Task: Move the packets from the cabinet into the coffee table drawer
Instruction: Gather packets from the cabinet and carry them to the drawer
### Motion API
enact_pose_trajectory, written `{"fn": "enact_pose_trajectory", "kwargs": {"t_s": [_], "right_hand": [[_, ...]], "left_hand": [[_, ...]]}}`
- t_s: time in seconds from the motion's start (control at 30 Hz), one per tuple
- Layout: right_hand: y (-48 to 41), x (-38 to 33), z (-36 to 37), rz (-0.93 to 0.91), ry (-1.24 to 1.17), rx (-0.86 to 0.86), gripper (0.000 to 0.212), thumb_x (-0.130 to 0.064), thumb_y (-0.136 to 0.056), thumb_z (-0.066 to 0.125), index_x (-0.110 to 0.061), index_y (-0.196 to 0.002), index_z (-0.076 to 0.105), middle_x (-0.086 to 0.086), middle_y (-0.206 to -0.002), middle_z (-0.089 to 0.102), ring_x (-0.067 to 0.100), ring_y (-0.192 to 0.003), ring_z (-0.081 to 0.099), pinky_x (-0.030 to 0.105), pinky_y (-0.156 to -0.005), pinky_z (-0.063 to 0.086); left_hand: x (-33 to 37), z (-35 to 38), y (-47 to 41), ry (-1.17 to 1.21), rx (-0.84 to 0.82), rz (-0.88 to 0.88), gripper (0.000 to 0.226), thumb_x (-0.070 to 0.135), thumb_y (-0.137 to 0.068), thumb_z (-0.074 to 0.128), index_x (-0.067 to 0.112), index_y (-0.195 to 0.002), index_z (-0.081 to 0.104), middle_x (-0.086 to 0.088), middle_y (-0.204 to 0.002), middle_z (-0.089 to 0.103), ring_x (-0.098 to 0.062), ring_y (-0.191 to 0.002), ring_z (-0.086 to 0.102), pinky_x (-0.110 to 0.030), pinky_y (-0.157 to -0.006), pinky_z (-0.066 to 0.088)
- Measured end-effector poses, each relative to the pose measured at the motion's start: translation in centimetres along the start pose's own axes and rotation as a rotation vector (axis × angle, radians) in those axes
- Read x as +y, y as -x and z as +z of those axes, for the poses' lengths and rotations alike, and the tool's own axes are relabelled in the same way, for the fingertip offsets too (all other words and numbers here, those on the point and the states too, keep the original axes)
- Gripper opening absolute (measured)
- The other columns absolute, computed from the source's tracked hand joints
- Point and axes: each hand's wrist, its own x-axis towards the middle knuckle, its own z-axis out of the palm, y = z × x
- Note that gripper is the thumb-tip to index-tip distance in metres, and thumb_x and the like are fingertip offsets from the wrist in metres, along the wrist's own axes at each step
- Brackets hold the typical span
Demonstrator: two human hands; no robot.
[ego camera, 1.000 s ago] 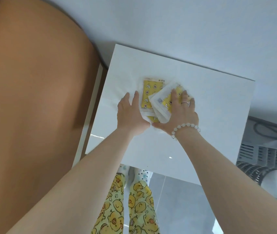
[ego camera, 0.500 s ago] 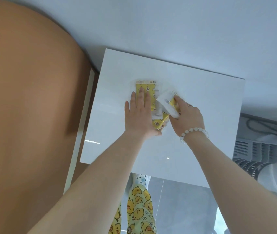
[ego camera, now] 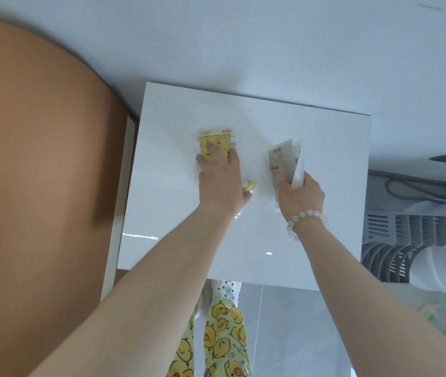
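A yellow packet with a duck print (ego camera: 217, 142) lies flat on the glossy white cabinet top (ego camera: 325, 148). My left hand (ego camera: 220, 180) lies over its near half, fingers spread on it and pressing it down. My right hand (ego camera: 299, 194) grips two packets (ego camera: 284, 161) by their lower ends and holds them upright above the top, their pale printed backs facing me. A bead bracelet circles my right wrist.
A large brown rounded surface (ego camera: 39, 186) fills the left side, next to a white cabinet edge (ego camera: 120, 213). A grey and white fan-like appliance (ego camera: 417, 246) and cables sit at the right. Grey tiled floor (ego camera: 298, 336) lies below.
My right hand has lifted two packets off the pile and carried them to the right. My left hand has slid left and stays on the remaining yellow packet.
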Motion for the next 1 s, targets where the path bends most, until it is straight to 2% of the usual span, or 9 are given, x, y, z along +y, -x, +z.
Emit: {"fn": "enact_pose_trajectory", "kwargs": {"t_s": [0.17, 0.33, 0.5, 0.57, 0.7, 0.77, 0.83, 0.87, 1.0], "right_hand": [[0.7, 0.3, 0.1, 0.046, -0.04, -0.017, 0.021, -0.014, -0.088, 0.047, -0.014, -0.068, 0.041, 0.001, -0.066, 0.045, 0.021, -0.064, 0.041, 0.023, -0.049, 0.033], [1.3, 1.1, -0.4, 0.123, -0.079, -0.042, 0.029, -0.014, -0.088, 0.047, -0.017, -0.061, 0.034, -0.005, -0.055, 0.037, 0.012, -0.048, 0.036, 0.022, -0.046, 0.028], [1.7, 2.4, -0.8, 0.199, -0.171, -0.048, 0.025, -0.013, -0.087, 0.045, -0.018, -0.064, 0.035, -0.005, -0.06, 0.036, 0.016, -0.056, 0.034, 0.024, -0.051, 0.029], [2.0, 2.7, -1.2, 0.214, -0.219, -0.064, 0.022, -0.013, -0.087, 0.045, -0.018, -0.066, 0.039, -0.005, -0.061, 0.038, 0.015, -0.055, 0.035, 0.024, -0.052, 0.029], [3.0, 2.9, -2.6, 0.251, -0.316, -0.111, 0.006, -0.009, -0.085, 0.046, -0.007, -0.082, 0.051, 0.004, -0.074, 0.045, 0.02, -0.068, 0.043, 0.028, -0.065, 0.037], [3.5, 3.5, -3.4, 0.283, -0.4, -0.137, 0.021, -0.006, -0.084, 0.049, 0.008, -0.097, 0.055, 0.009, -0.081, 0.048, 0.023, -0.077, 0.046, 0.035, -0.073, 0.04], [4.5, 3.9, -4.5, 0.334, -0.437, -0.138, 0.03, -0.002, -0.085, 0.05, 0.014, -0.111, 0.052, 0.022, -0.085, 0.051, 0.035, -0.081, 0.052, 0.04, -0.08, 0.045], [5.0, 4.3, -5.0, 0.366, -0.459, -0.133, 0.029, -0.001, -0.086, 0.05, 0.014, -0.111, 0.052, 0.027, -0.088, 0.051, 0.04, -0.085, 0.054, 0.042, -0.082, 0.047], [7.8, 5.6, -6.3, 0.483, -0.589, -0.101, 0.025, -0.004, -0.085, 0.057, 0.002, -0.109, 0.058, 0.019, -0.098, 0.062, 0.04, -0.1, 0.061, 0.048, -0.091, 0.05]], "left_hand": [[0.0, -0.4, 0.5, -0.104, -0.015, 0.033, 0.083, 0.016, -0.087, 0.06, 0.008, -0.15, 0.006, -0.031, -0.151, 0.006, -0.047, -0.134, 0.025, -0.041, -0.1, 0.042], [-1.2, -0.1, 0.8, -0.182, 0.056, 0.06, 0.071, -0.002, -0.084, 0.054, 0.01, -0.144, 0.02, -0.027, -0.149, 0.016, -0.046, -0.126, 0.038, -0.038, -0.081, 0.051], [-2.4, -1.0, 1.1, -0.184, 0.062, 0.083, 0.061, -0.005, -0.084, 0.05, 0.012, -0.139, 0.03, -0.016, -0.13, 0.038, -0.03, -0.097, 0.059, -0.031, -0.06, 0.037], [-3.2, -1.4, 1.8, -0.155, 0.028, 0.078, 0.056, -0.004, -0.085, 0.05, 0.011, -0.136, 0.033, -0.013, -0.125, 0.042, -0.029, -0.094, 0.06, -0.029, -0.055, 0.033], [-4.9, -1.9, 4.0, 0.013, 0.005, 0.024, 0.047, -0.001, -0.088, 0.042, 0.013, -0.132, 0.037, -0.009, -0.118, 0.05, -0.03, -0.098, 0.055, -0.028, -0.068, 0.032], [-5.3, -2.2, 5.6, 0.011, -0.019, 0.037, 0.042, -0.002, -0.086, 0.043, 0.013, -0.126, 0.04, -0.006, -0.099, 0.05, -0.027, -0.084, 0.05, -0.029, -0.066, 0.033], [-5.5, -2.2, 7.2, 0.017, -0.041, 0.074, 0.036, 0.001, -0.087, 0.045, 0.013, -0.12, 0.042, -0.003, -0.091, 0.049, -0.022, -0.076, 0.045, -0.029, -0.063, 0.034], [-5.5, -2.4, 7.9, 0.033, -0.048, 0.084, 0.032, 0.004, -0.088, 0.046, 0.014, -0.119, 0.042, -0.001, -0.089, 0.05, -0.021, -0.075, 0.046, -0.029, -0.062, 0.034], [-5.0, -4.1, 10.7, 0.214, -0.111, 0.065, 0.03, 0.013, -0.09, 0.049, 0.022, -0.118, 0.044, -0.001, -0.096, 0.059, -0.02, -0.078, 0.049, -0.028, -0.065, 0.037]]}}
